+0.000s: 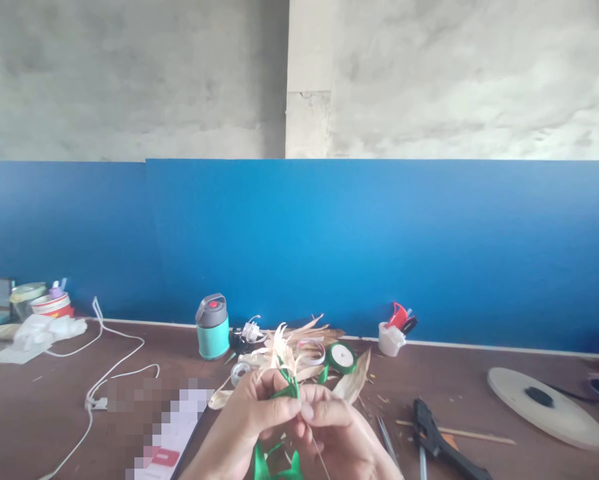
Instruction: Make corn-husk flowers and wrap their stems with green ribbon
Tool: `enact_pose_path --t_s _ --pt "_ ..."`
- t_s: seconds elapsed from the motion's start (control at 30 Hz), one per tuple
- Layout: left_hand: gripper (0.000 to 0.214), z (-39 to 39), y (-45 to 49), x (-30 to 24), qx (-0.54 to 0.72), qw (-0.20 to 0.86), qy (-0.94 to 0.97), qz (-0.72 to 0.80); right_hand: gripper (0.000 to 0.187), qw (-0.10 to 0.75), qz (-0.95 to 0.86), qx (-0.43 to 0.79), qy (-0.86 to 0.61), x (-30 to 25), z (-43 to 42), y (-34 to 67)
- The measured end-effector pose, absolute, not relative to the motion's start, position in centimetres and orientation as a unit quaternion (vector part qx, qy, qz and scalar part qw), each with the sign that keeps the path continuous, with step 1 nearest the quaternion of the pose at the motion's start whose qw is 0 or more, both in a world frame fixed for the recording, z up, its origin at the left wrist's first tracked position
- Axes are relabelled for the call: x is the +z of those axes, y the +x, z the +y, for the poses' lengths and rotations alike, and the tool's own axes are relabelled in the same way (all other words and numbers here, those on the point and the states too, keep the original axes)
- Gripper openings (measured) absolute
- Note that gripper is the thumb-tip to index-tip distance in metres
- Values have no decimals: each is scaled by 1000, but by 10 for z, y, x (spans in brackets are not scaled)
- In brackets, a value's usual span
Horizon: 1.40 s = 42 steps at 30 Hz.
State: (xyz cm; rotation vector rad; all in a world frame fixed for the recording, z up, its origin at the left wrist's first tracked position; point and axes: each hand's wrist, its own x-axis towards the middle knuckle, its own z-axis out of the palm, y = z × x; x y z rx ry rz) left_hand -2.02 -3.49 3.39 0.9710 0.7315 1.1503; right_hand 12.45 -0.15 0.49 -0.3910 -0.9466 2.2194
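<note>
A pale husk flower [282, 353] with curling petals stands upright above my hands, green ribbon [291, 385] about its base. My left hand [247, 417] pinches the flower's base and the ribbon between thumb and forefinger. Beside it, fingertips nearly touching, my right hand [334, 417] is closed on a thin strand [320, 455] that runs down from its fingers; whether this is wire or thread I cannot tell. A loose length of green ribbon hangs below the hands. Just behind them lie a green ribbon spool [342, 359] and dry husks [355, 379].
A teal insulated jar [213, 337] and a white cup [392, 340] of tools stand near the blue partition [369, 247]. To the right are a black glue gun [432, 433], a wooden stick [484, 437] and a round disc [539, 413]. White cables [99, 380] cross the left side.
</note>
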Motion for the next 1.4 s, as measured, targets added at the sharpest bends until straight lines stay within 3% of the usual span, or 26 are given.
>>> enact_pose_path --t_s 0.2,0.57,1.0,1.4 --pt "28 -34 -19 35 560 628 414 348 23 450 -388 787 -166 19 -10 121" --pt "19 -41 -12 42 606 510 494 359 23 450 -400 779 -173 21 -12 122" --pt "25 -38 -13 40 587 627 397 323 22 430 -382 805 -144 17 -12 120" --pt "20 -39 -10 40 592 650 381 287 21 404 -350 836 -126 11 -10 119"
